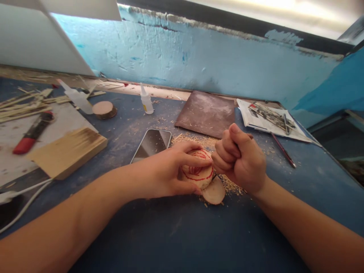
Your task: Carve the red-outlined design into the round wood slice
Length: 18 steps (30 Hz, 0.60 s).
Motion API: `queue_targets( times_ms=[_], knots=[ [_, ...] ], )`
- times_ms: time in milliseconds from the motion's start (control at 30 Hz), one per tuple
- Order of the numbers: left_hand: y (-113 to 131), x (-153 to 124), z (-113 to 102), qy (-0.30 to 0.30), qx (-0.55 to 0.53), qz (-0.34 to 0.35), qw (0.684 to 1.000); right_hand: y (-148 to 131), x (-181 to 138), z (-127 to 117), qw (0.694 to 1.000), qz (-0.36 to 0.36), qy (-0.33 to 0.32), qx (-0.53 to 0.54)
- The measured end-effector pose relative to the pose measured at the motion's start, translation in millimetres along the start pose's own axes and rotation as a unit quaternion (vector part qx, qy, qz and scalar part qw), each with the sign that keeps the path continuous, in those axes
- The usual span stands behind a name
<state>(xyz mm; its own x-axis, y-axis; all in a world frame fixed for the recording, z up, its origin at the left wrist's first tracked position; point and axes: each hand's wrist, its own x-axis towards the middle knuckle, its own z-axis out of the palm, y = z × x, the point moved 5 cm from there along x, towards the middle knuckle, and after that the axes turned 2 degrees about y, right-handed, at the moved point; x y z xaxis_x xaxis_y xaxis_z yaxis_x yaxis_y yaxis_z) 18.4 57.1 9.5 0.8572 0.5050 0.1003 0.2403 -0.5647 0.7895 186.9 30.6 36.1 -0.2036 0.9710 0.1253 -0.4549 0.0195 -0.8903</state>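
Observation:
A round wood slice (202, 175) marked with red lines is gripped at its edge by my left hand (182, 167), fingers over its top and thumb at the near side. Just to the right, my right hand (240, 157) is closed in a fist, thumb up, beside the slice. A small brown end shows behind the fist, and a thin dark bit shows below it; what the fist holds is mostly hidden. A second, smaller wood disc (214, 191) lies under the near right edge of the marked slice, among wood shavings (231, 185).
A phone (152, 144) lies behind my left wrist. Farther back are a brown sheet (207, 113), a small glue bottle (146, 100) and a bark-edged disc (104, 110). A wooden block (68, 151) stands left, a pencil-like stick (283, 151) right, near papers (250, 117).

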Motion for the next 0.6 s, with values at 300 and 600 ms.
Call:
queue_targets(
  times_ms=[300,600],
  knots=[
    [0.2,1.0,0.2,0.002,0.003,0.004,1.000,-9.2,-7.9,13.6,0.998,-0.047,-0.018,-0.033],
    [3.1,1.2,0.0,0.002,0.017,0.013,1.000,-17.4,-22.4,31.4,0.994,-0.093,0.016,-0.050]
  ],
)
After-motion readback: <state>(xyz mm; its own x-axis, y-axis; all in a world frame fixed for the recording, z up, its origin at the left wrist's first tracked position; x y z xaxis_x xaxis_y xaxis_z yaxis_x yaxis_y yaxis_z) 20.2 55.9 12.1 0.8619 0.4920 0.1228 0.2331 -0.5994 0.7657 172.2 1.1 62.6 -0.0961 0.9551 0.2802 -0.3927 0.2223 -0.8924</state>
